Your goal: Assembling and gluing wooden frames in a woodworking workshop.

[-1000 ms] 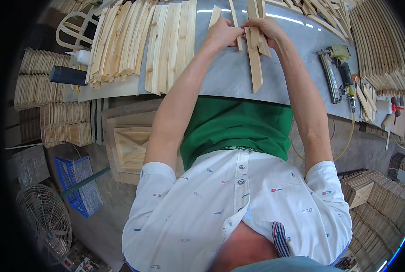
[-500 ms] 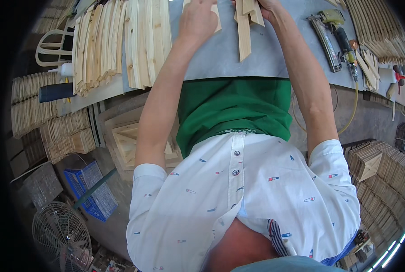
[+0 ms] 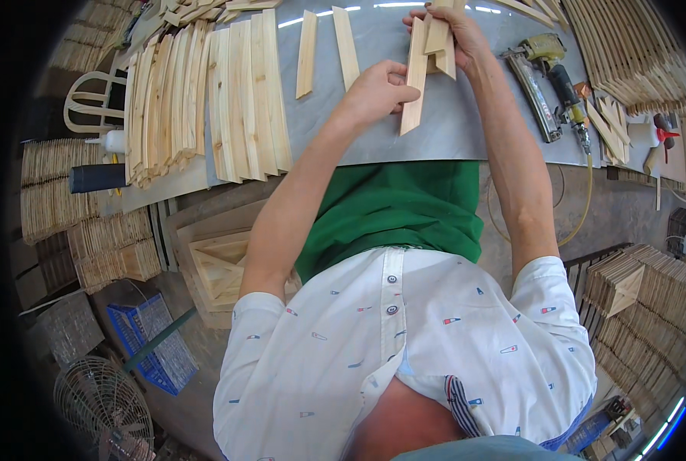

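Slats (image 3: 444,61) are bunched in the right hand (image 3: 467,38) above the table (image 3: 466,127), overlapping, with their near ends staggered. Its fingers curl around them from the right, tips showing past the left edge; how hard they press cannot be told. The left hand (image 3: 377,92) pinches the leftmost slat (image 3: 414,81) between thumb and fingers along its nearer half, while that slat's far end lies beside the right fingertips. Half a second ago the left hand was farther to the left, at a slat lying on the table, and a long slat stuck out toward the body from the bunch. Now the left hand has come across to the bunch, leaving the left loose slat (image 3: 307,54) and the right loose slat (image 3: 344,48) in plain sight on the table, apart from each other, between the hands and the boards (image 3: 249,96). A second ago both hands were close together at the bunch, the left one on a thin piece. The nail gun (image 3: 564,84) rests on the table to the right with its hose (image 3: 589,192) trailing over the edge, as it did in both earlier frames. The table's near edge now shows lower than half a second ago, the whole view having shifted.
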